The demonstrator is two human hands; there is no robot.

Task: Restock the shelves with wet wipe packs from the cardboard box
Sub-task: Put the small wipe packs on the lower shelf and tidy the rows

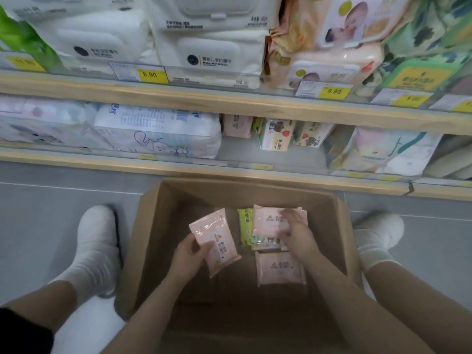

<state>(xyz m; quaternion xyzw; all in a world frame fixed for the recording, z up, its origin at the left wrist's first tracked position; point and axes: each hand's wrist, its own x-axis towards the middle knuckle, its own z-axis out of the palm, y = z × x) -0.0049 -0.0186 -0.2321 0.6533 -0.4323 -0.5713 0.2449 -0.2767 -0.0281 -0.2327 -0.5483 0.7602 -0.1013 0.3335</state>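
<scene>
Cardboard box (pixel 158 226) walls leave your hands room inside. Your left hand (pixel 190 254) pinches one pink pack (pixel 217 241); your right hand (pixel 296 231) presses fingers onto a second pink pack (pixel 268 221). A third pink pack (pixel 281 268) and one green pack (pixel 245 226) lie on the floor of the box.

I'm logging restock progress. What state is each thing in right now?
cardboard box: open, on the floor, nearly empty.
left hand: holding a pink pack.
right hand: on a second pink pack; grip unclear.
third pink pack: flat in the box.
green pack: in the box.
lower shelf: partly stocked.
</scene>
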